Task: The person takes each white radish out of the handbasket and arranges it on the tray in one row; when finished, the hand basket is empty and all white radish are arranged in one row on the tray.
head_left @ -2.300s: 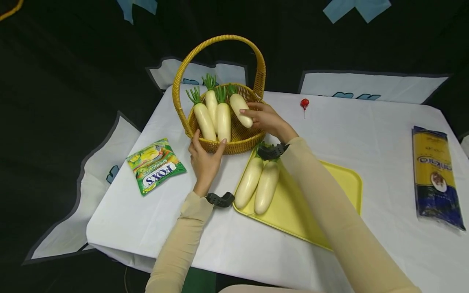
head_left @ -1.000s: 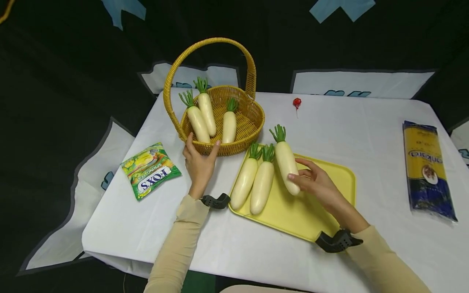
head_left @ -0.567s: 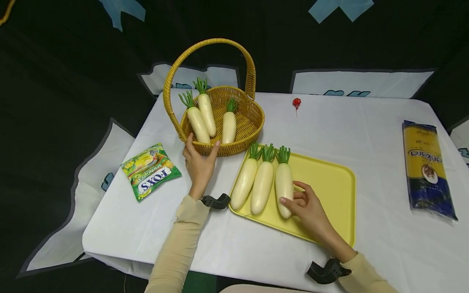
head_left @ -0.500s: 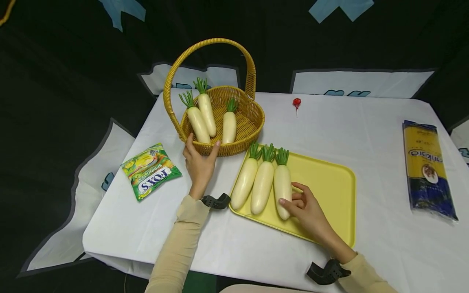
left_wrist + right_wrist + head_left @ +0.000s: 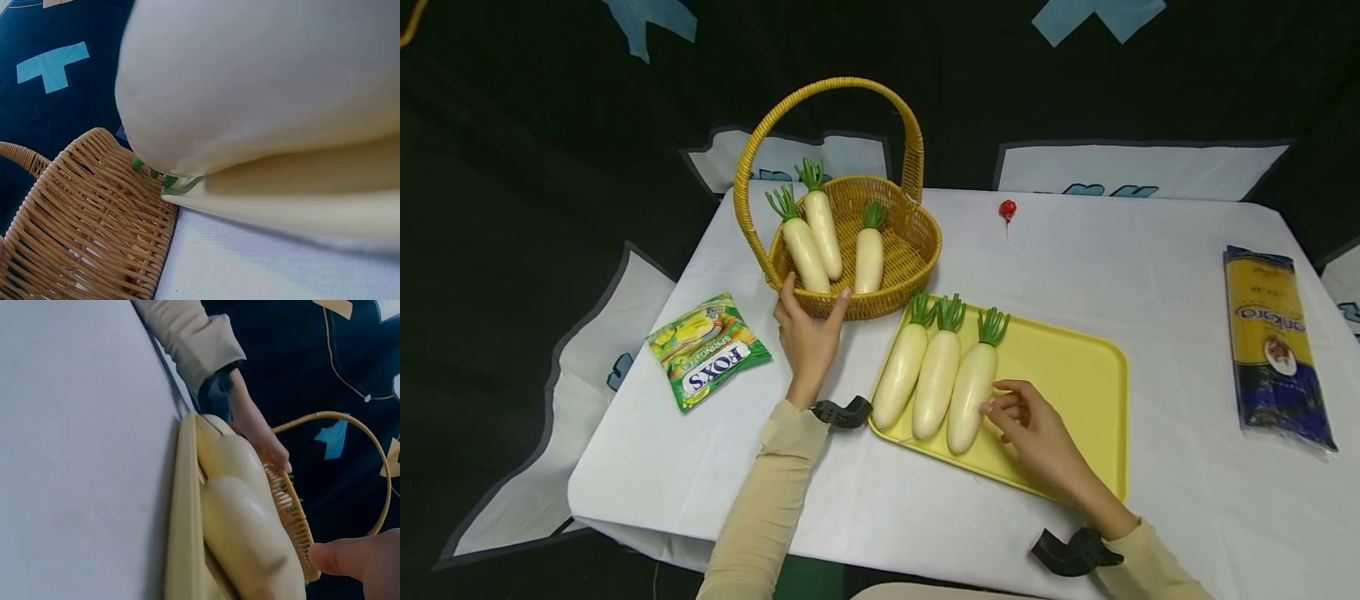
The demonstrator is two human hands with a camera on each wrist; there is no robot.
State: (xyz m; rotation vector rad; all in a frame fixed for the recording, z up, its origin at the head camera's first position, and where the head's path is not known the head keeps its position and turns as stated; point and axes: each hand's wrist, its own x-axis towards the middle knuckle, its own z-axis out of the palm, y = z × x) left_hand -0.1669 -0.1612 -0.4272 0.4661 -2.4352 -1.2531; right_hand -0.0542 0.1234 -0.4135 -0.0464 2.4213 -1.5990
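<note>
Before a hanging black cloth [image 5: 962, 100] with white panels [image 5: 1187, 167] and light-blue shapes [image 5: 1123, 21], a surface [image 5: 1150, 275] draped in white spreads out with rounded corners. Toward its far left corner stands a woven basket [image 5: 887, 307], its tall handle [image 5: 842, 83] arching over three radishes [image 5: 822, 233] with green tops. By the left edge lies a green FOX'S SPRING TEA bag [image 5: 709, 354]; a red lollipop [image 5: 1007, 209] lies near the far edge, and a blue and yellow pack [image 5: 1270, 333] near the right edge. Between the basket and the near edge is a yellow tray [image 5: 1067, 358], its far left corner just beside the basket. The left hand [image 5: 808, 346] touches the basket's near rim, thumb and forefinger spread wide, covering a little of the weave. Toward the tray's left edge lie a left radish [image 5: 901, 375], a middle radish [image 5: 936, 383] and a rightmost radish [image 5: 972, 396], leafy ends toward the far edge. Just right of the rightmost radish is the right hand [image 5: 1037, 429], over the tray, its fingers [image 5: 1018, 387] loosely bent with only a narrow gap to the thumb, holding nothing; whether a fingertip grazes the radish cannot be told.
</note>
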